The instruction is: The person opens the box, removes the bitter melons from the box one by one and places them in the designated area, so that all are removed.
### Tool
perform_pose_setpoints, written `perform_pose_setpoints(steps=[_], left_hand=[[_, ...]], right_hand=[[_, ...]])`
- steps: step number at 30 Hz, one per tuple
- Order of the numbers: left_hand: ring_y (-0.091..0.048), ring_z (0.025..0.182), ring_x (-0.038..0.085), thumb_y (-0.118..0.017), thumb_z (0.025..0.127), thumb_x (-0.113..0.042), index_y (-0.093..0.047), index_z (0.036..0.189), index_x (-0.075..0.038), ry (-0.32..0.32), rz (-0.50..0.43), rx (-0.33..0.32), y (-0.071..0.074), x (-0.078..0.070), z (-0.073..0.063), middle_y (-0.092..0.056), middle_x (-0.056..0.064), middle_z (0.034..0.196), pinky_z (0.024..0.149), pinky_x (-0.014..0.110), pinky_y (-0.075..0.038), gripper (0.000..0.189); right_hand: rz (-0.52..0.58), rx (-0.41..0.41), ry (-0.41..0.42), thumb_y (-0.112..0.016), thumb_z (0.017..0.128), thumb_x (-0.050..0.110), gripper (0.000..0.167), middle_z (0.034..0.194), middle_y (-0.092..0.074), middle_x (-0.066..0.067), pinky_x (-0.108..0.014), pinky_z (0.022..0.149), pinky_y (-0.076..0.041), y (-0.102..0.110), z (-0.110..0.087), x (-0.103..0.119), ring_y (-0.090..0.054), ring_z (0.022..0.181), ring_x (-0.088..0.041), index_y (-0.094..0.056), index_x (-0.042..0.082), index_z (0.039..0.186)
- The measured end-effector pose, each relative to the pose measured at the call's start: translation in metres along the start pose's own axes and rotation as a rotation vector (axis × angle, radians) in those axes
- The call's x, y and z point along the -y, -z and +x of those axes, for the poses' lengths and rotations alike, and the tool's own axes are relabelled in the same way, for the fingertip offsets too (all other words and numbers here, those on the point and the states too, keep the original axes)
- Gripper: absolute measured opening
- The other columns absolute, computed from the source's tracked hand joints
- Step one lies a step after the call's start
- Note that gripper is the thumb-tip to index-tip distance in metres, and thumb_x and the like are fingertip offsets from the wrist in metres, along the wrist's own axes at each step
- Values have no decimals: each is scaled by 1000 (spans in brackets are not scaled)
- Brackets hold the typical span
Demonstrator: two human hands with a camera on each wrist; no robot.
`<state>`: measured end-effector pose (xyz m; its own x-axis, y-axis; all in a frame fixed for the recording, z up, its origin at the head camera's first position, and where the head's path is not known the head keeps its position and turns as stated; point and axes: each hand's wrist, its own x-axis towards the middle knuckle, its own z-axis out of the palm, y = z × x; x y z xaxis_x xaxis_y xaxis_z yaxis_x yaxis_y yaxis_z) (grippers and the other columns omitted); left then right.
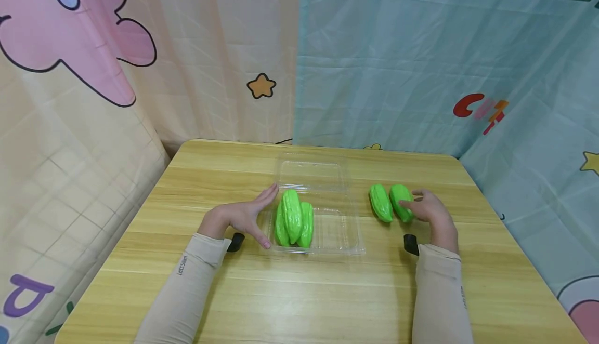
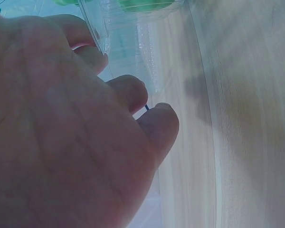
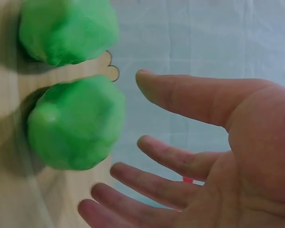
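A clear plastic clamshell box (image 1: 338,229) lies with its lid opened back, and several green bitter melons (image 1: 292,216) are piled in its left part. My left hand (image 1: 243,216) is at the box's left side, thumb near the front corner and fingers at the back, spread wide. In the left wrist view its fingertips (image 2: 128,92) come right up to the clear plastic. Two more bitter melons (image 1: 381,203) lie side by side right of the box. My right hand (image 1: 428,210) hovers at the right-hand melon (image 3: 76,122), thumb and fingers spread with a gap before it.
The box's thin lid (image 1: 311,175) lies flat toward the back of the wooden table (image 1: 299,297). Printed cloth curtains (image 1: 398,74) hang behind the table and along both sides.
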<state>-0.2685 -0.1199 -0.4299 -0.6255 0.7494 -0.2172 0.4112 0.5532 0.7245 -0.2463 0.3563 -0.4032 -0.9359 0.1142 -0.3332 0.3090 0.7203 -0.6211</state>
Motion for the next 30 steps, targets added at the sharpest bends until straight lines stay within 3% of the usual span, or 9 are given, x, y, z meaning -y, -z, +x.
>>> perform_pose_setpoints(steps=[5, 10, 14, 24, 30], left_hand=[[17, 149, 31, -95, 69, -32, 18, 158, -9, 0, 1, -1, 0, 0, -1, 27, 10, 163, 119, 54, -8, 146], [17, 149, 31, -95, 69, -33, 18, 158, -8, -3, 2, 0, 0, -1, -1, 27, 10, 164, 119, 54, -8, 146], [17, 149, 30, -95, 69, -31, 17, 158, -8, 2, 1, -1, 1, -2, -1, 27, 9, 164, 119, 54, -7, 145], [18, 149, 28, -95, 69, -34, 18, 159, -11, 14, 3, 0, 1, -1, -1, 27, 7, 164, 120, 52, -7, 146], [17, 149, 27, -94, 69, -36, 19, 159, -14, 15, 13, 2, 1, 0, -1, 27, 6, 164, 120, 52, -8, 147]], right_hand=[[22, -61, 41, -56, 101, 40, 83, 156, -16, -38, -66, 108, -29, 4, -7, 11, -23, 139, -57, -17, -9, 155], [93, -160, 163, -59, 101, 42, 84, 159, -16, -34, -67, 108, -29, 4, -20, 30, -21, 142, -54, -17, -2, 158], [123, -187, 247, -63, 99, 42, 86, 160, -19, -30, -64, 110, -29, -4, -31, 53, -22, 145, -49, -18, 0, 159], [154, -47, 380, -69, 96, 40, 92, 162, -21, -25, -62, 112, -30, -36, -51, 100, -23, 147, -43, -14, 5, 160], [119, 49, 492, -78, 88, 44, 98, 161, -28, -19, -59, 106, -40, -71, -61, 120, -29, 145, -39, -21, 10, 160]])
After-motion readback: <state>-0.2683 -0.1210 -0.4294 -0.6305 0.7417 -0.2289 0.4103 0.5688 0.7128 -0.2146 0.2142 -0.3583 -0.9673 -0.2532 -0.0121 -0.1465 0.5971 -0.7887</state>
